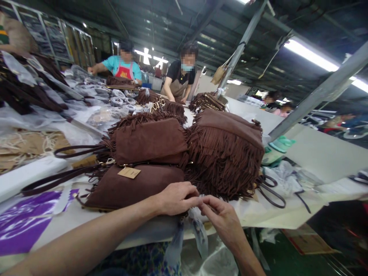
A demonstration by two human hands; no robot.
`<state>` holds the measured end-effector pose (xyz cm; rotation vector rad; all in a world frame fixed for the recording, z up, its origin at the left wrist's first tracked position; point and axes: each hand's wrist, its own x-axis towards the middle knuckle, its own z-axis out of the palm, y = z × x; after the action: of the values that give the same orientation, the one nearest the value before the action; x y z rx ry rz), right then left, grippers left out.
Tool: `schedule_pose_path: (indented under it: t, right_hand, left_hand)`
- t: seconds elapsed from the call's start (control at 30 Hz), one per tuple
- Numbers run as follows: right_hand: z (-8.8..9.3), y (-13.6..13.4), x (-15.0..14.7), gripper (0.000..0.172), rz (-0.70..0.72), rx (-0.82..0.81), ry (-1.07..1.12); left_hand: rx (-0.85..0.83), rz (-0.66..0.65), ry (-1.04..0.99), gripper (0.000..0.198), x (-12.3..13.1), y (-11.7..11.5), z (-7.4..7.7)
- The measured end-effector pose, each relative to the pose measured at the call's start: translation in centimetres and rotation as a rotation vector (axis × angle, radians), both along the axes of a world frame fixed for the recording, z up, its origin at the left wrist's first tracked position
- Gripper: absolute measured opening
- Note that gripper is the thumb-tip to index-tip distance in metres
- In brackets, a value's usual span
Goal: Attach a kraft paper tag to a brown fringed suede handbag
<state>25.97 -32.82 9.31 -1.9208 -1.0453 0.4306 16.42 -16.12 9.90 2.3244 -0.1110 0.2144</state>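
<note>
A brown bag [138, 188] lies flat on the table in front of me, with a tan paper tag [129, 172] on its upper part. At its right end my left hand [178, 197] rests with bent fingers, the tips meeting those of my right hand [220, 215]. Both hands are closed in a pinch by the bag's near right corner; what sits between the fingertips is hidden. Just below them, strips of translucent plastic wrap [199, 234] hang over the table edge. Another brown bag [151, 142] with fringe lies behind, its wrist strap [57, 177] stretching left.
A tall stack of fringed brown bags [227, 149] stands to the right. Purple plastic [25, 218] and a white bar-shaped package [31, 174] lie at the left. Wrapped straps [115, 96] fill the far table. Two co-workers stand across it; a slanted metal post [319, 92] rises at right.
</note>
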Motion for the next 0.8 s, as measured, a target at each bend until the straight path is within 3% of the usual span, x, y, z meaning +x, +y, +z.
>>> schedule_pose_path:
  t: [0.13,0.2,0.33,0.43,0.5,0.63,0.8]
  right_hand:
    - [0.4,0.6,-0.3,0.032,0.054,0.122,0.132]
    - [0.3,0.6,-0.3,0.032,0.053,0.133,0.156]
    - [0.0,0.5,-0.3,0.032,0.033,0.148,0.177]
    - [-0.1,0.5,-0.3,0.034,0.020,0.150,0.186]
    - [-0.2,0.4,-0.3,0.033,0.008,0.133,0.166]
    - [-0.6,0.2,0.0,0.037,-0.029,0.101,0.088]
    - [-0.5,0.0,-0.1,0.036,-0.074,0.037,-0.045]
  left_hand:
    - [-0.384,-0.171,0.107,0.051,0.4,0.3,-0.7]
    - [-0.511,-0.174,0.160,0.057,0.5,0.6,-0.9]
    - [-0.597,-0.178,0.168,0.060,0.6,0.8,-1.2]
    - [-0.661,-0.185,0.195,0.037,0.7,0.6,-1.3]
    - [-0.686,-0.122,0.202,0.024,0.8,0.4,-1.4]
    - [-0.752,-0.014,0.176,0.020,0.8,0.3,-1.5]
    - [-0.819,0.011,0.196,0.017,0.8,0.4,-1.5]
